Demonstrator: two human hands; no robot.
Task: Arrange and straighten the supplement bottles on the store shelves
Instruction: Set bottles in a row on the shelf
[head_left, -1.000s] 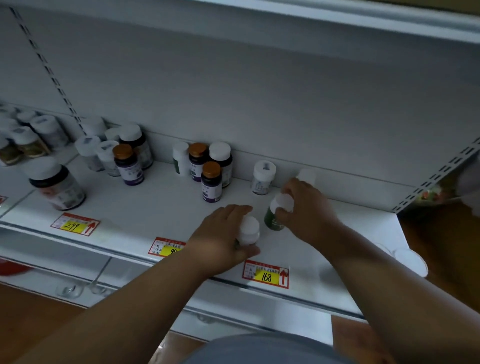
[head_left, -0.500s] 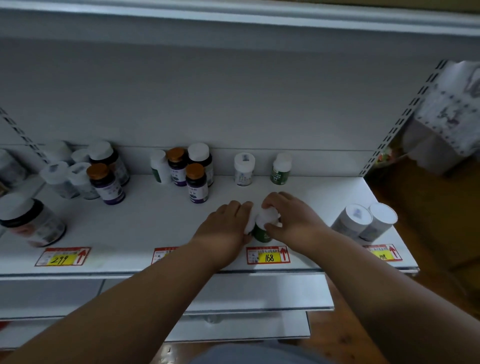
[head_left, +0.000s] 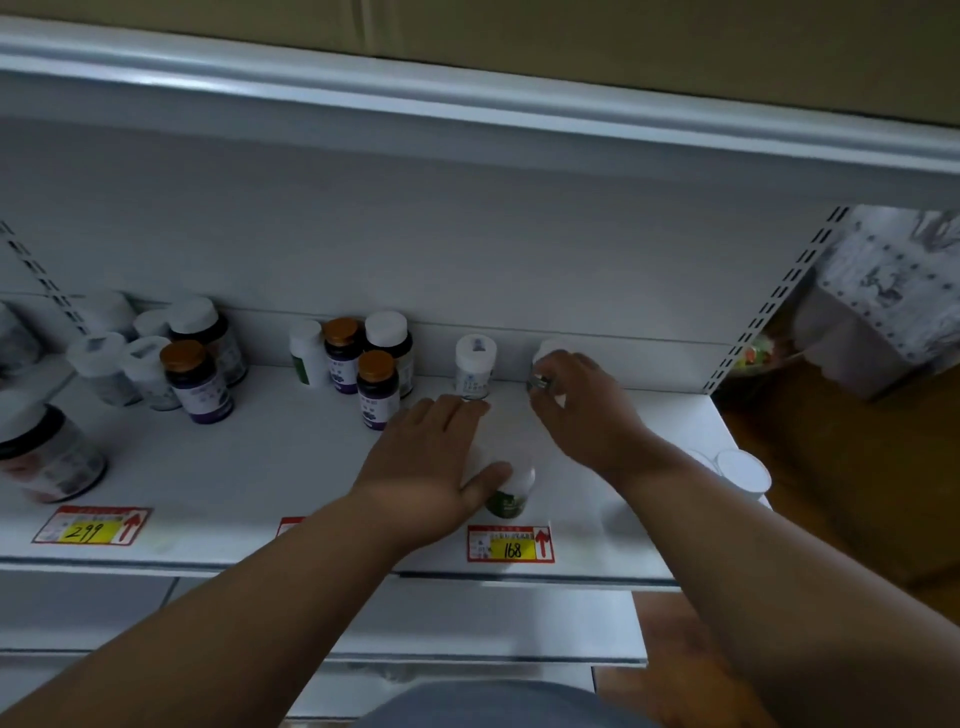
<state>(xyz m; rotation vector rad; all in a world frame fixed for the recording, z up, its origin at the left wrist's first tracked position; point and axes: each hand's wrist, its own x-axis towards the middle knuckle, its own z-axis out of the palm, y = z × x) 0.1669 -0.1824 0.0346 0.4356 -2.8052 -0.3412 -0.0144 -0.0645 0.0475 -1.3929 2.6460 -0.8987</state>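
Note:
A small green bottle with a white cap (head_left: 511, 491) stands near the front edge of the white shelf (head_left: 270, 467), just above the 168 price tag (head_left: 511, 544). My left hand (head_left: 431, 462) lies flat beside it with straight fingers, its thumb against the bottle and its fingertips close to a white bottle (head_left: 475, 364) at the back. My right hand (head_left: 584, 410) reaches to the back wall and curls its fingers round another white-capped bottle (head_left: 549, 349), which it mostly hides.
Dark bottles with orange caps (head_left: 378, 387) and white-capped ones (head_left: 387, 332) cluster mid-shelf. More bottles (head_left: 195, 382) and a large jar (head_left: 47, 452) stand at the left. Two white-capped bottles (head_left: 740, 470) sit at the shelf's right end. Lower shelves lie below.
My right hand let go of the front green bottle and moved back to grip the bottle by the wall. My left hand stretched its fingers toward the back.

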